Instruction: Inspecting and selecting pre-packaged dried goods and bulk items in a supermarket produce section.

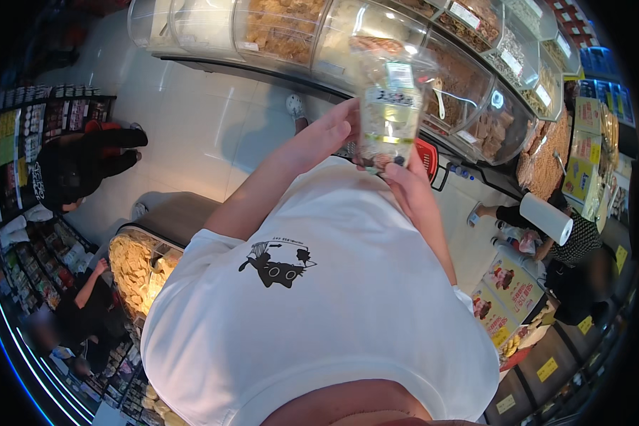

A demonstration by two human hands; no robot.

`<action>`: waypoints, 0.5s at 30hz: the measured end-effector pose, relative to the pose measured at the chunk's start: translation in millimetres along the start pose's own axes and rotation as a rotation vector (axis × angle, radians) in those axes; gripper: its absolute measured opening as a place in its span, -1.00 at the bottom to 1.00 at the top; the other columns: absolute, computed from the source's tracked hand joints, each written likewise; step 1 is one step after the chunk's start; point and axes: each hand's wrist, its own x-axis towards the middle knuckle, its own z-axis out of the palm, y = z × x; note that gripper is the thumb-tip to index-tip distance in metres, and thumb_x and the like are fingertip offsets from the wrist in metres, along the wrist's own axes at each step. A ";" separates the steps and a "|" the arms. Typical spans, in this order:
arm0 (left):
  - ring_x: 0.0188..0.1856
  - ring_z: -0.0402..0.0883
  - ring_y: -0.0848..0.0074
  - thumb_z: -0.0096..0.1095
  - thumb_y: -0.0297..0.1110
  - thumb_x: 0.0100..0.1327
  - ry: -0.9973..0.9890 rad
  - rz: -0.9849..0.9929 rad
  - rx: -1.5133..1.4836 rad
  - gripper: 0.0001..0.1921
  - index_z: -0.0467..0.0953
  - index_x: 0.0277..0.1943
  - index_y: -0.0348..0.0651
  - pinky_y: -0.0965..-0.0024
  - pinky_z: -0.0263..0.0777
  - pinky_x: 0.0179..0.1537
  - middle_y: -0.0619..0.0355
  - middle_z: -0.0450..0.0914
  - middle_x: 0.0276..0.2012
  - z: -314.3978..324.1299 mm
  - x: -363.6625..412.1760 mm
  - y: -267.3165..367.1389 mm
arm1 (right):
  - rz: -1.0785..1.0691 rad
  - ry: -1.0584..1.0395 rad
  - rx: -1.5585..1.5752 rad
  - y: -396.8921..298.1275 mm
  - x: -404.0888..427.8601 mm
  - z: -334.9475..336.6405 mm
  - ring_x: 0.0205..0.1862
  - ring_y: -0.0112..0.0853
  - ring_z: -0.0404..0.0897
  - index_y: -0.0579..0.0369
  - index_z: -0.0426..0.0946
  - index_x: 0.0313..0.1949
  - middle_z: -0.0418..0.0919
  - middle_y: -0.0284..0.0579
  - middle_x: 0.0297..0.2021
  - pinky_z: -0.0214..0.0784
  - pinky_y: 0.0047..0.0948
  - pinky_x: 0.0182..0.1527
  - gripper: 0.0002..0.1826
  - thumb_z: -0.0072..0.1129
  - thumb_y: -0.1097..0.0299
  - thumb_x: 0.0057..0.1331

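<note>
A clear plastic packet of dried food (388, 120), with a printed front and a pale sticker near its top, stands upright between my hands, in front of the bulk bins. My left hand (345, 125) is at its left side, fingers partly hidden behind the packet. With thumb in front and fingers behind, my right hand (407, 173) grips its lower right corner. A red shopping basket (427, 160) shows just beyond my right hand, partly covered by it.
Clear bulk-food bins (282, 32) curve along the front, one holding a white scoop (439, 98). A glass-sided food bin (133, 266) stands at left. People are at the left shelves and at right, near a plastic bag roll (546, 218) and a printed display box (516, 287).
</note>
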 end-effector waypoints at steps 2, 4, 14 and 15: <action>0.27 0.52 0.33 0.21 -0.03 0.46 0.064 -0.059 -0.044 -0.31 0.15 0.45 -0.23 0.17 0.44 0.26 0.04 0.46 0.29 7.9 -7.4 6.8 | -0.009 -0.031 -0.127 12.9 3.3 -2.0 0.29 -0.23 0.47 0.16 0.12 0.44 0.44 -0.02 0.27 0.32 -0.19 0.32 -0.19 0.28 0.38 0.25; 0.23 0.55 0.37 0.35 -0.28 0.37 0.145 -0.138 -0.131 -0.39 0.26 0.39 -0.22 0.22 0.53 0.18 0.06 0.53 0.22 5.8 -8.7 10.8 | 0.002 -0.097 -0.246 18.0 6.9 1.1 0.29 -0.29 0.45 0.16 0.09 0.45 0.44 -0.06 0.26 0.30 -0.25 0.32 -0.15 0.32 0.46 0.22; 0.32 0.46 0.35 0.32 -0.26 0.38 0.010 -0.157 0.063 -0.34 0.21 0.43 -0.24 0.15 0.37 0.33 0.05 0.49 0.26 2.7 -0.3 58.5 | -0.046 -0.107 -0.129 10.9 22.4 13.4 0.26 -0.34 0.45 0.17 0.05 0.47 0.43 -0.06 0.24 0.34 -0.28 0.29 -0.14 0.30 0.50 0.25; 0.32 0.45 0.38 0.30 -0.29 0.40 0.021 -0.139 0.122 -0.34 0.17 0.45 -0.23 0.18 0.37 0.33 0.05 0.47 0.28 -1.1 1.3 61.2 | -0.029 -0.069 -0.134 11.5 24.6 12.8 0.26 -0.33 0.47 0.17 0.06 0.48 0.44 -0.05 0.24 0.37 -0.28 0.27 -0.15 0.29 0.49 0.27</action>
